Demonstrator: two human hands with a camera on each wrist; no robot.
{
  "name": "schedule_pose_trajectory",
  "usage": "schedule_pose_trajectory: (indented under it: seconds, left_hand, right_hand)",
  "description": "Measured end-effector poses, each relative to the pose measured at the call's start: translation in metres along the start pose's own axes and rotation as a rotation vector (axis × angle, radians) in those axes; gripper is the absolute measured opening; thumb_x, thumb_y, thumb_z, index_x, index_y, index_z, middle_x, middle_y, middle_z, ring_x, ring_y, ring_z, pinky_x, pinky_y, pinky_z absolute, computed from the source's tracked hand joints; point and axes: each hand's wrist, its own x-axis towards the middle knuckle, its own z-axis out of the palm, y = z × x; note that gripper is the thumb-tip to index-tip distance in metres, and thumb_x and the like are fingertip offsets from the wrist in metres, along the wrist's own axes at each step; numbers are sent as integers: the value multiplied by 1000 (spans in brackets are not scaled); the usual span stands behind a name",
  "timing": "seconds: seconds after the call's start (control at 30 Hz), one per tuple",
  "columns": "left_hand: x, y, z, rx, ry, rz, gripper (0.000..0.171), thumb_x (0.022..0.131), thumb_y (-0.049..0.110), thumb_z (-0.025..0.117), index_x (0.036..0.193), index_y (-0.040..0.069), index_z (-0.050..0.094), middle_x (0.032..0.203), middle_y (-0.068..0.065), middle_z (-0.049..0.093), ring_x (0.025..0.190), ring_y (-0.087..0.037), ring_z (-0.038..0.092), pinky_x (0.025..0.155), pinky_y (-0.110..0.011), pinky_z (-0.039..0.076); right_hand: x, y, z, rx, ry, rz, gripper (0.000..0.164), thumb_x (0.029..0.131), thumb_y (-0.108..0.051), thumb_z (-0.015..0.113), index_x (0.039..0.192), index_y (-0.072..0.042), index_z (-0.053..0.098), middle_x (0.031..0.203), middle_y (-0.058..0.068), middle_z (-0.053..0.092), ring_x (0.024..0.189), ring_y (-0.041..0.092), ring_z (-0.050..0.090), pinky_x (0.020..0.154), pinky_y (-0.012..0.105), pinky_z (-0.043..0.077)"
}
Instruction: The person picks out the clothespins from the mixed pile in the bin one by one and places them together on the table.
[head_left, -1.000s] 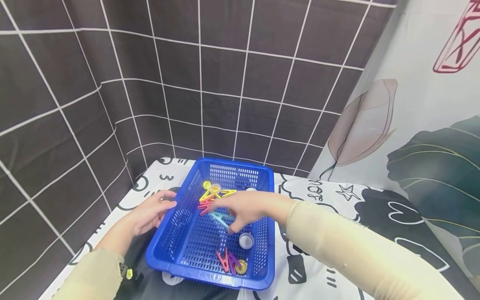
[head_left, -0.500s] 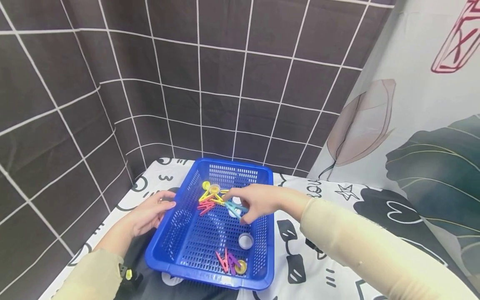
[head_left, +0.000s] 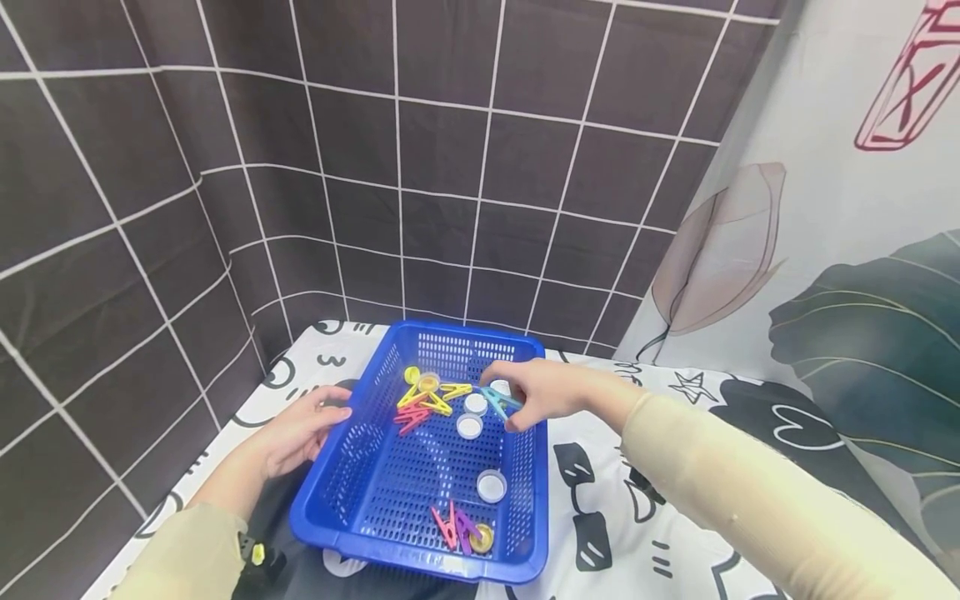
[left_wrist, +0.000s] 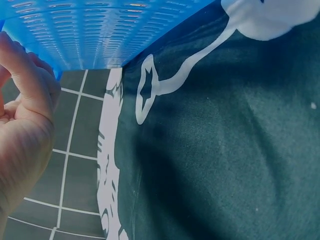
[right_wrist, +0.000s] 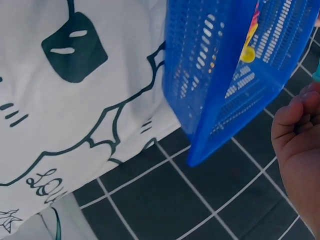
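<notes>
**Teal clip pinched over the far right of a blue basket**

So the right hand (head_left: 542,389) has a teal clip (head_left: 495,404) pinched between thumb and fingers, inside the basket (head_left: 405,500) outline at the far right side. The right wrist view only catches curled fingers and a sliver of teal at its edge. Left hand (head_left: 300,422) is on the left rim, thumb and index apart with their tips against the edge, so it's resting there rather than clamped on anything. I can't tell exactly what its lower fingers are doing.

Basket sits on a bench (head_left: 630,575) with a black and white doodle cloth. Far left inside it: yellow clips (head_left: 459,392) and red clips (head_left: 408,415) bunched together, with a yellow cap (head_left: 412,376) and a clear-rimmed cap (head_left: 428,382) just beside them. White caps (head_left: 469,427) run down the right half: three on the far side near the teal clip, one well apart and nearer. Near right there's a pink clip (head_left: 449,532), a purple clip (head_left: 462,527) and a gold cap (head_left: 483,540) crowded together.

Behind it all hangs a dark sheet (head_left: 442,150) with white grid lines, plus a leaf-print one (head_left: 877,325) on the right.
</notes>
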Motion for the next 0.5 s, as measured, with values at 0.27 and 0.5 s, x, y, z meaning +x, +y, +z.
schedule_pose_trajectory:
  seconds: [0.27,0.5]
  left_hand:
    - [1,-1,0,-7,-8,4,50,97,15,50,131,-3,19,88,-11,67,65,-18,66,53,-34,58]
    - [0,1,1,-13,-9,2,49,97,15,50,130,-3,19,88,-11,67,66,-19,66,54,-34,58]
  right_hand:
    - [-10,14,-5,17,47,42,62,76,-31,71,130,-18,44,76,-2,55,70,14,52,60,29,47]
    - [-19,29,-8,53,92,100,62,77,-31,72,129,-16,44,80,2,55,73,15,52,60,30,46]
